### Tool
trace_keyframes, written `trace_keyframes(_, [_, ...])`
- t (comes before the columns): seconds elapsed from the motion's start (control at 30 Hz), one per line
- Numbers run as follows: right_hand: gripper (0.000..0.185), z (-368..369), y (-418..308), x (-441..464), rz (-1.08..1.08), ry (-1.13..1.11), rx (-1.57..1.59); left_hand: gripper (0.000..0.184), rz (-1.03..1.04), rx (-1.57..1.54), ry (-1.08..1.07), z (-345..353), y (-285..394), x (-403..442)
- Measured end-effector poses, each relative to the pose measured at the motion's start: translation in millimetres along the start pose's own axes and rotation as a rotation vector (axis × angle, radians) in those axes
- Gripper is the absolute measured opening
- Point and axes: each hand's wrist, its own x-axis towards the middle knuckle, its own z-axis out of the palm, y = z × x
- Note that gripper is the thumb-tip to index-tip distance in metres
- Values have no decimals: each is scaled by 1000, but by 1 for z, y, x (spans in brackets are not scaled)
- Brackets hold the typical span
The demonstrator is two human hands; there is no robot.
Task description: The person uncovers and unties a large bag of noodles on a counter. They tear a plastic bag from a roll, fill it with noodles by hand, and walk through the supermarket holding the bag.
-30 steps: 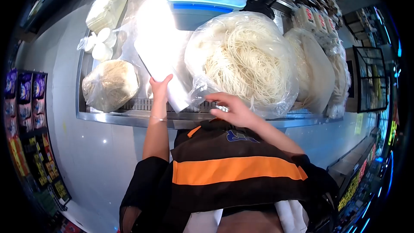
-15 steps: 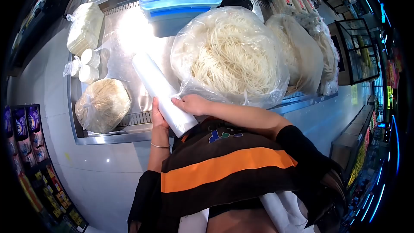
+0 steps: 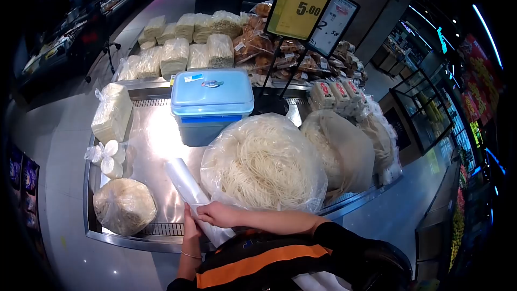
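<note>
A white roll of plastic bags (image 3: pixel 184 180) lies slantwise in front of my body, its near end against my apron and its far end over the metal counter. My left hand (image 3: pixel 191 225) holds the roll from its left side; part of that hand is hidden by the roll. From the right, my right hand (image 3: pixel 219 214) grips the film on top of the roll, its fingers bent. Just beyond the right hand sits a large clear bag of white noodles (image 3: pixel 269 161), opened at the top.
A blue lidded plastic box (image 3: pixel 212 94) stands on the metal counter (image 3: pixel 148 151). A tied bag of thin noodles (image 3: pixel 125 207), white tubs (image 3: pixel 112 159) and a bagged white block (image 3: pixel 112 113) line the left. Price signs (image 3: pixel 300 5) rise behind, near stacked packages (image 3: pixel 175 56).
The view has tilted up, bringing the price signs and back stacks into sight. Both hands stay on the roll; the right hand sits slightly closer to the left one.
</note>
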Motion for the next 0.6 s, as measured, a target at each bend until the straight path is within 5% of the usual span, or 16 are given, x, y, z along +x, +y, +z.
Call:
trace_keyframes(0.03, [24, -4, -14, 1, 2, 8, -1, 61, -3, 6, -5, -13, 2, 9])
trace_keyframes(0.1, [24, -17, -42, 3, -72, -42, 378, 46, 475, 657, 188, -51, 9, 41])
trace_keyframes(0.13, [24, -23, -55, 2, -71, -36, 379, 46, 473, 661, 184, -70, 15, 59])
trace_keyframes(0.17, [24, -30, -67, -1, -106, -69, 436, 42, 530, 846, -25, -89, 21, 78])
trace_keyframes(0.23, [23, -61, -93, -14, -125, -99, 531, 40, 555, 901, -110, -85, 27, 96])
trace_keyframes(0.33, [18, -120, -97, -53, -182, 193, 860, 49, 598, 898, 63, 37, 60, 67])
trace_keyframes(0.4, [16, -159, -86, -102, -154, 416, 895, 56, 791, 1351, 288, 41, 69, 86])
trace_keyframes(0.43, [23, -163, -81, -117, -290, 713, 756, 57, 753, 1058, 114, 61, 82, 85])
trace_keyframes(0.5, [28, -187, -58, -163, -259, 930, 789, 57, 761, 1060, 217, 73, 95, 106])
trace_keyframes(0.57, [27, -206, -52, -188, -28, 1052, 611, 59, 685, 1034, 256, 58, 107, 141])
trace_keyframes(0.6, [26, -211, -35, -200, 137, 1082, 527, 58, 675, 1284, 246, 47, 110, 160])
